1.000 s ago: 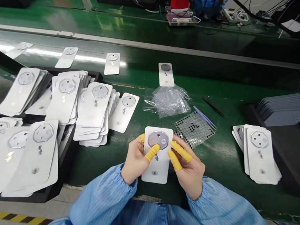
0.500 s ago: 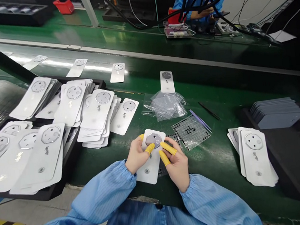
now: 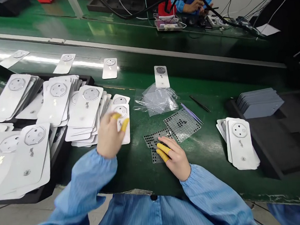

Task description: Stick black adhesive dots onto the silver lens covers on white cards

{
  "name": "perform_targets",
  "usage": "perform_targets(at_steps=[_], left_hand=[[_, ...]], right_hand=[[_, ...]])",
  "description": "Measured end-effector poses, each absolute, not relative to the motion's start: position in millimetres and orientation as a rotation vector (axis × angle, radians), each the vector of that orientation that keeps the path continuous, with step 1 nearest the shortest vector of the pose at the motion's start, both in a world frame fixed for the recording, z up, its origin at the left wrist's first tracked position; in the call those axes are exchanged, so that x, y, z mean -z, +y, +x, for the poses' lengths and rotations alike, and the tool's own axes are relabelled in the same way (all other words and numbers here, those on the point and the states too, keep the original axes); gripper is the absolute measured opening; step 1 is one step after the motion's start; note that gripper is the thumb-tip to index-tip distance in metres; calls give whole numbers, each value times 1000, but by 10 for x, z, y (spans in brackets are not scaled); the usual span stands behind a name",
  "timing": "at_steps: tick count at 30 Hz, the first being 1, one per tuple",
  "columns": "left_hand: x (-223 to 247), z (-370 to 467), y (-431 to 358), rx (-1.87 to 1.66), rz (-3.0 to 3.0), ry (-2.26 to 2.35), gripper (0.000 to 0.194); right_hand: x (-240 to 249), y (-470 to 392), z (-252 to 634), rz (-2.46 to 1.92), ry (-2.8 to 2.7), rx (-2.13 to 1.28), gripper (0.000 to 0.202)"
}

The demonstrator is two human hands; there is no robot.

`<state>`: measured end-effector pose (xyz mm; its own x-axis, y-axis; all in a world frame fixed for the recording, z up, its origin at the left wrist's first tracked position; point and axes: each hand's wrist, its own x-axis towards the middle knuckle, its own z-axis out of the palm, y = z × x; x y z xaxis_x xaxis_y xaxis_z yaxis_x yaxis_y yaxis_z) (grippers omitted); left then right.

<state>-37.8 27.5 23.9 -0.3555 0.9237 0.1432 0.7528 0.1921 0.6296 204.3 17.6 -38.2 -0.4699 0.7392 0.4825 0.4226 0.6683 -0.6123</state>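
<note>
My left hand (image 3: 109, 136), slightly blurred, has its yellow-tipped thumb and finger apart over a white plate (image 3: 126, 137) with an octagonal grey face. That plate lies beside the left stacks, partly over another plate. My right hand (image 3: 176, 158) rests low over a clear sheet with black dots (image 3: 152, 138), its yellow-covered fingers pinched together. Something thin seems to stick out from those fingertips, too small to name. A second dotted sheet (image 3: 183, 123) lies just beyond, with purple tweezers (image 3: 191, 113) at its right edge.
Stacks of white plates (image 3: 86, 107) fill black trays (image 3: 57, 156) at left. Clear plastic bags (image 3: 158, 99) and dark tweezers (image 3: 200, 103) lie ahead. At right are a plate stack (image 3: 241, 147) and a black tray (image 3: 272, 144) with grey plates (image 3: 261, 105). A person (image 3: 193, 5) works across.
My left hand has moved left with the plate, now laid by the left stacks, and its fingers have parted. My right hand has left the plate for the dotted sheet. The view has shifted right.
</note>
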Motion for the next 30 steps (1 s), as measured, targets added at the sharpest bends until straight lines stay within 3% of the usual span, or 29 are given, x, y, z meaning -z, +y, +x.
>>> perform_targets(at_steps=[3, 7, 17, 23, 30], left_hand=[[-202, 47, -72, -766, 1248, 1746, 36], [-91, 333, -243, -1075, 828, 1386, 36], [1, 378, -250, -988, 924, 1292, 25], [113, 357, -263, -873, 1144, 1317, 26], [208, 352, -287, -812, 1176, 1330, 23]], right_hand=[[303, 163, 2025, -837, -2017, -596, 37], [135, 140, 2040, -754, -2050, -771, 40], [97, 299, 2014, -691, -2151, -740, 25], [101, 283, 1992, -770, -1988, -896, 18], [263, 257, 2087, -607, -2247, -646, 31]])
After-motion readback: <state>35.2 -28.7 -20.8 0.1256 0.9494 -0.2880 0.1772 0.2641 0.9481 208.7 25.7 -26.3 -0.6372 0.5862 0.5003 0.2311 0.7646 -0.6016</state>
